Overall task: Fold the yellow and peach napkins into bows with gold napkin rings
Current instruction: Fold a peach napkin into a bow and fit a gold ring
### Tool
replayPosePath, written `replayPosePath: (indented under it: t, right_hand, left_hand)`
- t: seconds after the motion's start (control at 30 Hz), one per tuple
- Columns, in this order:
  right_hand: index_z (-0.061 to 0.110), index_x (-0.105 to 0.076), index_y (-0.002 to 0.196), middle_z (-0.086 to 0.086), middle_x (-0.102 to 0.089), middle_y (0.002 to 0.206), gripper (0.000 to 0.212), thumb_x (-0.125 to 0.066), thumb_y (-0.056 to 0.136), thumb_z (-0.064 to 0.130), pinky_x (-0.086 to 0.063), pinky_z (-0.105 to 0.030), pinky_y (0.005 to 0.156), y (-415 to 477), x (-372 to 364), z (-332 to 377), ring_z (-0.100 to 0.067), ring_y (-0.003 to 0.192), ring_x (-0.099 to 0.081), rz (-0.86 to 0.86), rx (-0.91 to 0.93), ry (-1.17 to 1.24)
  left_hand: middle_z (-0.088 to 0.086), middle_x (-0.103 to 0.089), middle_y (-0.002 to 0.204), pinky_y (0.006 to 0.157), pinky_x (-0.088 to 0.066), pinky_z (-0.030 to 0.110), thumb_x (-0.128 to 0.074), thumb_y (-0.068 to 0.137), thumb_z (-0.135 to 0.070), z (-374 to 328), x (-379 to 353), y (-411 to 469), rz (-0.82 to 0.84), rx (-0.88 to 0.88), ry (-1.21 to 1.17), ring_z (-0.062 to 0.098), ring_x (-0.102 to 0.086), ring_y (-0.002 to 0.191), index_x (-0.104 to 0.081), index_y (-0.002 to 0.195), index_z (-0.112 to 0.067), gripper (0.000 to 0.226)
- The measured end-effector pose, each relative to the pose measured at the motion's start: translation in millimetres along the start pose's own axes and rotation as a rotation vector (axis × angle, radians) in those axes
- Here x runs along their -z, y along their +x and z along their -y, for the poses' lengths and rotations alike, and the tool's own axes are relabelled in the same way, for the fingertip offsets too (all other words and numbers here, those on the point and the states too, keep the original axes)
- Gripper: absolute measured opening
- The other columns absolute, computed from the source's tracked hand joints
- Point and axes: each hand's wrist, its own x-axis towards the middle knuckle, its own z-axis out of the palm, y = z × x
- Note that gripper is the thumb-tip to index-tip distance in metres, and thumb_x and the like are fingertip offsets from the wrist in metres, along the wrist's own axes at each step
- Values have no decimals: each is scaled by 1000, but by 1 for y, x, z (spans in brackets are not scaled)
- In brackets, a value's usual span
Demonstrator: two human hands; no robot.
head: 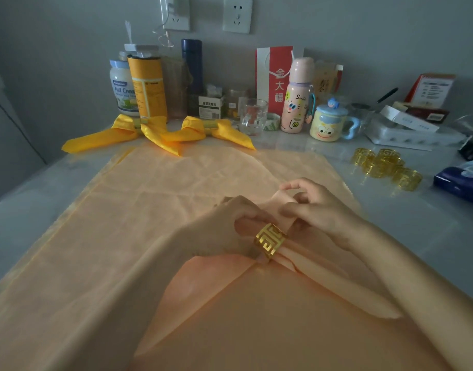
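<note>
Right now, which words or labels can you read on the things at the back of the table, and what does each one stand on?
"Full Crea" (rest hidden): white jar.
"金大福": red paper bag.
"Smile": pink bottle.
Too blurred to read: yellow canister, small white box, red card.

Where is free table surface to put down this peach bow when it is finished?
Bare table lies right of the spread peach napkins, in front of the spare gold rings and tissue pack. A narrower strip runs along their left side. The back is crowded: yellow bows, jars, cups.
</note>
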Motion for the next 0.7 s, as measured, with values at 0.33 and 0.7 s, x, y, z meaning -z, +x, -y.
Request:
replayPosePath:
  t: [0.33, 0.7]
  right_hand:
    - [28, -61, 111, -4, -60, 81, 30, -59, 87, 12, -46, -26, 62, -16, 6, 0, -14, 64, -58, 251, -6, 356]
    - [23, -56, 118, -4, -59, 75, 49, -66, 70, 21, -50, -19, 60, -17, 4, -1, -8, 61, -59, 305, 36, 436]
  left_hand:
    - [-37, -40, 95, 92, -20, 8, -80, 67, -43, -14, -3, 0, -10, -60, 22, -14, -28, 96, -46, 103, -52, 50]
    - [-18, -62, 94, 98, -35, 43, -67, 65, -53, -13, -3, 3, 7, -175, 1, 2, -55, 94, -62, 97, -38, 35]
